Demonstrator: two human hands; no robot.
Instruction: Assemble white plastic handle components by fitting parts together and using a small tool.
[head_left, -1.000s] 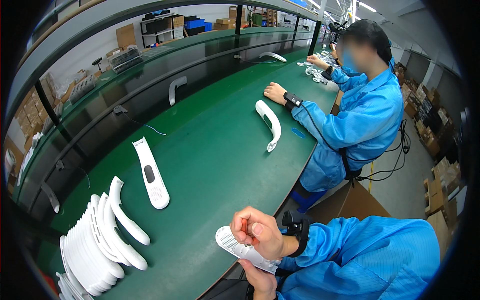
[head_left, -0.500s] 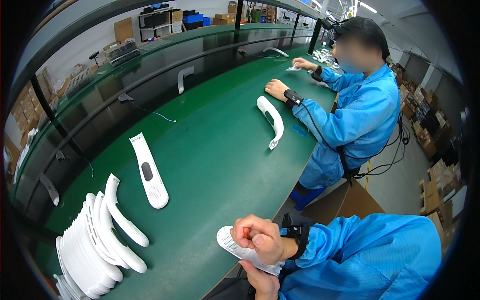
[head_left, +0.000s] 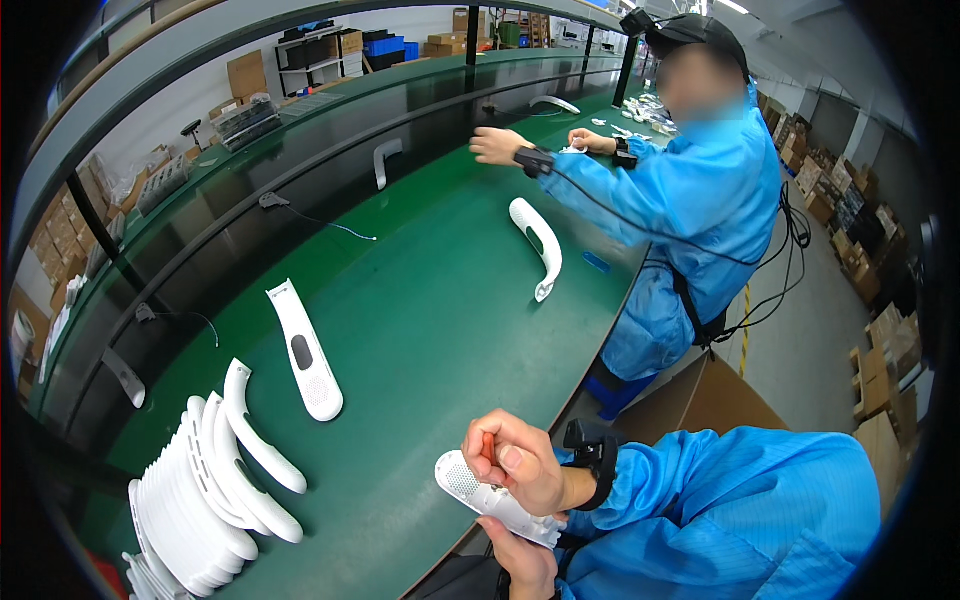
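Note:
In my left hand [head_left: 522,562] lies a long white plastic shell [head_left: 458,476], its perforated rounded end pointing away to the left and its inner side partly showing. My right hand [head_left: 532,470] is curled above that shell, closed around a small orange-red tool [head_left: 488,446]. Only a short piece of the tool shows between the fingers; its tip is hidden. Both hands are at the near edge of the green table [head_left: 400,470]. A white shell with a dark oval window [head_left: 304,350] rests on the table beyond them.
A row of stacked white curved shells [head_left: 190,500] stands at the left. One curved white handle [head_left: 538,248] lies farther right, near a co-worker in blue [head_left: 690,190]. Wired small parts [head_left: 272,201] and more shells lie along the dark belt. A cardboard box [head_left: 700,405] stands below the table edge.
The view has shifted slightly. The co-worker's near arm has stretched left toward the belt, its hand lifted off the table. My hands keep nearly the same hold on the shell and tool.

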